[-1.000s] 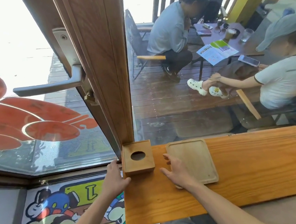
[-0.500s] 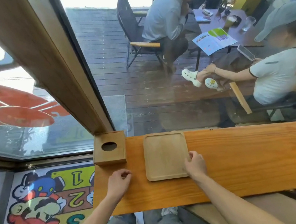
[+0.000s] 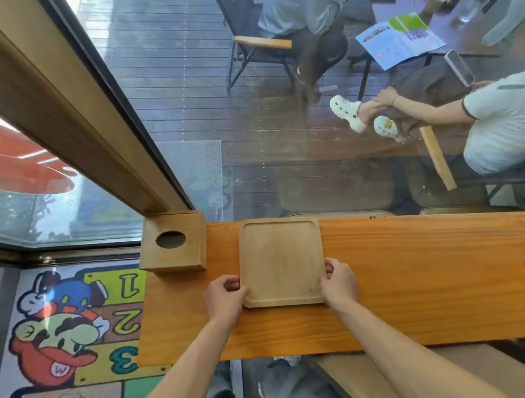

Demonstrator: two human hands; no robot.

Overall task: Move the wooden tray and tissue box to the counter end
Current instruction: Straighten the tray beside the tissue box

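Note:
A pale wooden tray (image 3: pixel 280 259) lies flat on the orange wooden counter (image 3: pixel 420 281), close to its left end. My left hand (image 3: pixel 225 298) grips the tray's near left corner and my right hand (image 3: pixel 338 281) grips its near right corner. A wooden tissue box (image 3: pixel 174 242) with a round hole on top stands at the counter's far left corner, against the window frame, a short gap left of the tray.
Glass panes run along the counter's far edge, with a slanted wooden frame post (image 3: pixel 46 105) at the left. Two people sit at a table outside. A cartoon floor mat (image 3: pixel 66 333) lies below the counter's left end. A bench (image 3: pixel 400 379) runs under the counter.
My left hand has come from the counter beside the tissue box onto the tray's left corner. My right hand has settled on the right corner. The view has tilted further down.

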